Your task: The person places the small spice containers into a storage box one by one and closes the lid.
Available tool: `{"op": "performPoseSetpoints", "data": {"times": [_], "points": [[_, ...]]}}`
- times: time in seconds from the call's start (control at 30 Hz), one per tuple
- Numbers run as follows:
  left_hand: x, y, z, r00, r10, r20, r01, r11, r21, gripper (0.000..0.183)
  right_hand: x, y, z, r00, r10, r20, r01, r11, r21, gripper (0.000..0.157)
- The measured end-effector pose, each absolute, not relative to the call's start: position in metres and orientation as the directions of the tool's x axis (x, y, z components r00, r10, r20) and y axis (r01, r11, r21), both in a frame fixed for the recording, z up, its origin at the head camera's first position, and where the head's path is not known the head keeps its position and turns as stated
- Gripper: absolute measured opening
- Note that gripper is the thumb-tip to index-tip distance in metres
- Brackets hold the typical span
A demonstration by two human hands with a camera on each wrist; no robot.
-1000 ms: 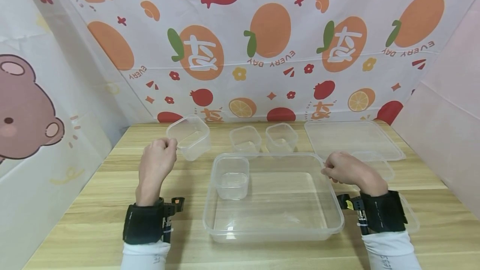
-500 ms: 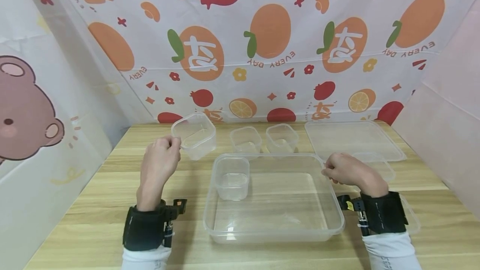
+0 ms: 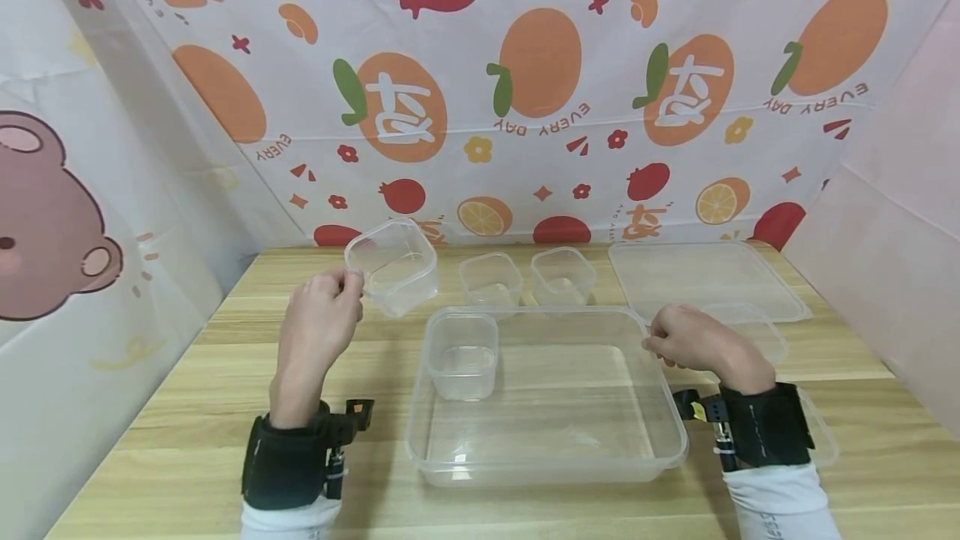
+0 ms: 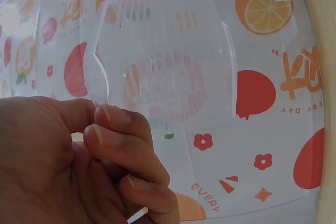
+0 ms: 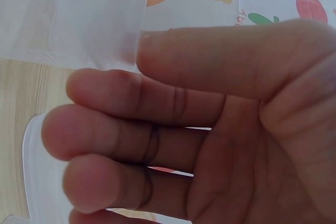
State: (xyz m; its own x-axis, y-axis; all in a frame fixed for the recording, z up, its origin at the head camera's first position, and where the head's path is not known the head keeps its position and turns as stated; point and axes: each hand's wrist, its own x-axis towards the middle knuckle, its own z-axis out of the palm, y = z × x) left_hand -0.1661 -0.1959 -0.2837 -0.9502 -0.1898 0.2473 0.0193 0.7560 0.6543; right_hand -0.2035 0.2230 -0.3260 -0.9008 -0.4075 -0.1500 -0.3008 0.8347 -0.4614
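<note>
My left hand (image 3: 321, 327) pinches the near left rim of a small clear plastic container (image 3: 393, 269), held tilted at the back left. In the left wrist view, thumb and fingertips meet at the rim of this container (image 4: 163, 61), the other fingers curled below. My right hand (image 3: 693, 340) grips the right rim of a large clear rectangular container (image 3: 555, 473) in the middle of the table. Its thumb lies against the wall of the large container (image 5: 79, 19) in the right wrist view. A second small container (image 3: 465, 373) stands inside the large one, at its back left.
Two more small containers (image 3: 491, 277) (image 3: 562, 273) stand side by side behind the large one. A big flat lid (image 3: 705, 273) lies at the back right, with smaller clear lids (image 3: 765, 336) partly under my right hand and arm. A printed cloth (image 3: 465, 165) hangs behind the table.
My left hand has moved slightly to the right, bringing the small container right and a little higher, more tilted. My right hand and the large container have stayed in place.
</note>
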Motion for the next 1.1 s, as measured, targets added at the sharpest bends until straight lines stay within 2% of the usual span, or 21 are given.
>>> {"op": "performPoseSetpoints", "data": {"times": [1.1], "points": [[-0.16, -0.163, -0.275, -0.958, -0.076, 0.277, 0.117, 0.778, 0.617, 0.041, -0.205, 0.225, -0.327, -0.901, -0.407, -0.147, -0.299, 0.832, -0.467, 0.034]]}}
